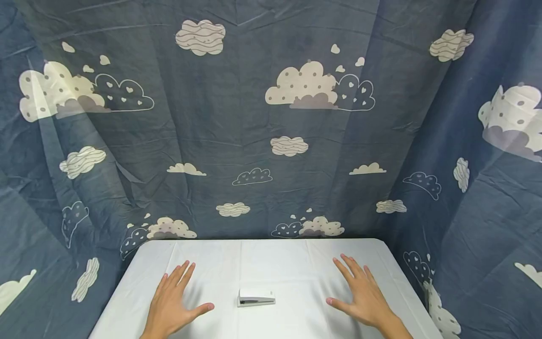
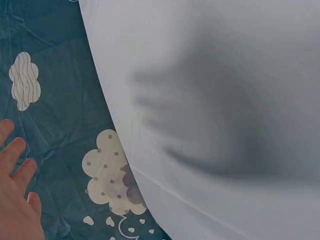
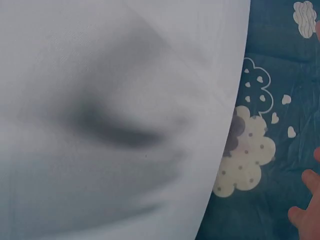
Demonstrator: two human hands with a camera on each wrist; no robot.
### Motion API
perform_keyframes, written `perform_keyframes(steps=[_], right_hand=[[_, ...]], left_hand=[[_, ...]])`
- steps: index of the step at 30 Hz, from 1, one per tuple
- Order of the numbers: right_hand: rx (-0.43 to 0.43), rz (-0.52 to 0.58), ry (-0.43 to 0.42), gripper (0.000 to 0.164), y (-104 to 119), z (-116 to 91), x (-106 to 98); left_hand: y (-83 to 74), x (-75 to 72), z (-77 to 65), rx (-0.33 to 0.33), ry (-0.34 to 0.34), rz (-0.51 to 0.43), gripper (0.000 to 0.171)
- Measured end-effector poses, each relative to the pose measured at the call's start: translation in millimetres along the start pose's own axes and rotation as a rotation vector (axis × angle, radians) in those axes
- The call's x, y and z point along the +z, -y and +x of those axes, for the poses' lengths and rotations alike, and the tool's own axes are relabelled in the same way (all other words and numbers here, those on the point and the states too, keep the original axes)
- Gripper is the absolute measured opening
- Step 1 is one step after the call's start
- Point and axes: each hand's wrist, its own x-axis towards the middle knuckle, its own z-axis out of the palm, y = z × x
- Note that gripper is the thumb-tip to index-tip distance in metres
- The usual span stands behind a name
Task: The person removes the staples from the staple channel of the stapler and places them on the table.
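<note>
A white stapler (image 1: pixel 256 298) lies on the white table between the two hands in the head view, its long side running left to right. To its left, the left hand (image 1: pixel 171 299) hovers over the table with fingers spread and thumb pointing toward the stapler. The right hand (image 1: pixel 362 294) is held over the table on the other side, fingers also apart. Neither hand touches the stapler or holds anything. Parts of the left hand (image 2: pixel 20 185) and right hand (image 3: pixel 310 200) show at the edges of their wrist views; the stapler appears in neither.
The table (image 1: pixel 203 254) has a white cover with fold creases and rounded far corners. A dark blue curtain (image 1: pixel 254 127) printed with clouds hangs behind it and along both sides. Soft hand shadows fall on the cover in both wrist views.
</note>
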Motion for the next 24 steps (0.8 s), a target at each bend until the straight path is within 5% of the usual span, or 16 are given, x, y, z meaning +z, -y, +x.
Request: perform_keyframes(steps=[24], right_hand=[[0.000,0.089,0.037,0.095,47,27,32]], left_hand=[[-18.3,36.2,9.1,-0.006,0.013,-0.144,0.114]])
